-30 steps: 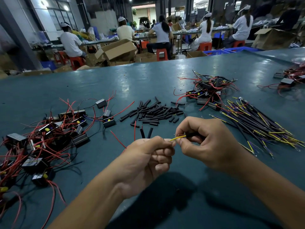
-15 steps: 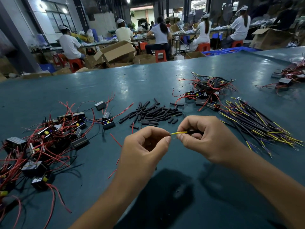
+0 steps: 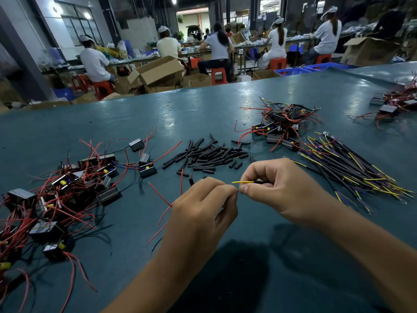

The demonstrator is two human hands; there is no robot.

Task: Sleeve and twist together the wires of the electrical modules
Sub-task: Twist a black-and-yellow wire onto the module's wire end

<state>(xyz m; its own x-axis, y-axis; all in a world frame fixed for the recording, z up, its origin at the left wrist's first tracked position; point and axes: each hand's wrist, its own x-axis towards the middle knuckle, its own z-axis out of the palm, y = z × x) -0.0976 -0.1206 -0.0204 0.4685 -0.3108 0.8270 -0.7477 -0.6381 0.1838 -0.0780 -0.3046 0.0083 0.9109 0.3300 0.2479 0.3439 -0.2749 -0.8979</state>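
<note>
At my far left the modules (image 3: 67,190) lie in a tangle of red leads on the table (image 3: 112,123). My left hand (image 3: 203,208) is curled, its fingertips pinched at the near end of the yellow wire (image 3: 242,182); I think a red lead (image 3: 165,211) runs from it too, though my knuckles hide that. The wire lies level, pointing left, held above the table. My right hand (image 3: 277,186) pinches its black-sleeved end. The sleeves (image 3: 207,154) lie beyond, the wire bundle (image 3: 352,168) to the right.
</note>
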